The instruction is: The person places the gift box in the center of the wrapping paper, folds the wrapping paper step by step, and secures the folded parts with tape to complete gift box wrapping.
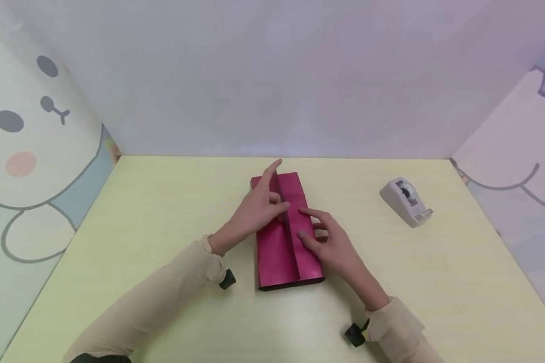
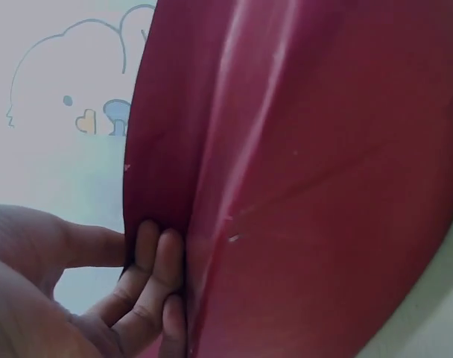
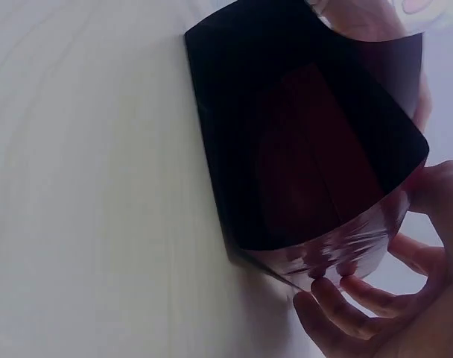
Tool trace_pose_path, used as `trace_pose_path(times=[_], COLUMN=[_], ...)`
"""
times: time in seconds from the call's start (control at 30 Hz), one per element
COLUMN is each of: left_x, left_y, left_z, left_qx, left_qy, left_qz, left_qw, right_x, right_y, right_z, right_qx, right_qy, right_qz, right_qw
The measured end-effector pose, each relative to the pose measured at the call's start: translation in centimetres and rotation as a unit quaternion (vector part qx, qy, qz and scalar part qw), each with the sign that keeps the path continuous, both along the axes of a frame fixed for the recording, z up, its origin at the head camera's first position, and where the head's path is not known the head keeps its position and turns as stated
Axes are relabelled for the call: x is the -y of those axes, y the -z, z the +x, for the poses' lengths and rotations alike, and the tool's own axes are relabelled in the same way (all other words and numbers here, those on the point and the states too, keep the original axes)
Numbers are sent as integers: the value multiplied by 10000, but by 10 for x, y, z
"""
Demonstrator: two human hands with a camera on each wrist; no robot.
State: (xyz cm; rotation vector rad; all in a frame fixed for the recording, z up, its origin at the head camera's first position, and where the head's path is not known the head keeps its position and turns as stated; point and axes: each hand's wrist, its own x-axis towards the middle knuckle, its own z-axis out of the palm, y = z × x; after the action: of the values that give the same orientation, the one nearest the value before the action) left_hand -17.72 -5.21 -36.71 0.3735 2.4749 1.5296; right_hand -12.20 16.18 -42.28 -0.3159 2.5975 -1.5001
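A shiny magenta sheet of wrapping paper [image 1: 274,257] lies on the table, folded into a flattened tube. Its long overlapping flap [image 2: 163,134] stands slightly raised down the middle. My left hand [image 1: 256,205] pinches this flap's edge between thumb and fingers, its index finger stretched toward the far end. On the right side of the tube, my right hand [image 1: 338,247] holds the paper, thumb on top and fingers curled against the side. Through the near end, the right wrist view shows a dark hollow interior [image 3: 308,149]; whether anything lies deeper inside cannot be seen.
A grey tape dispenser [image 1: 401,201] with a roll of clear tape stands at the right of the pale wooden table [image 1: 172,201]. A plain wall [image 1: 281,101] rises behind the table, and panels with cartoon animals flank both sides.
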Motion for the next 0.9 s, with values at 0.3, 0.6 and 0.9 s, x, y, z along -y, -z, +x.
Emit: trace_pose_path(times=[0.3,0.6,0.9], left_x=[-12,-21,-20], left_y=[-2,-9,-11], left_z=[-4,-4,-1], left_qx=[-291,-127,-47], left_qy=[74,-17,102], left_qz=[-1190,-1682,-1468], left_qw=[9924,9857,9891], right_x=[-9,-3,0], right_y=[-6,-12,-6], right_z=[-1,2,3], right_qx=[988,1025,758], right_qy=[-34,50,-34], right_qz=[-807,-443,-680], right_qw=[9918,9937,9948])
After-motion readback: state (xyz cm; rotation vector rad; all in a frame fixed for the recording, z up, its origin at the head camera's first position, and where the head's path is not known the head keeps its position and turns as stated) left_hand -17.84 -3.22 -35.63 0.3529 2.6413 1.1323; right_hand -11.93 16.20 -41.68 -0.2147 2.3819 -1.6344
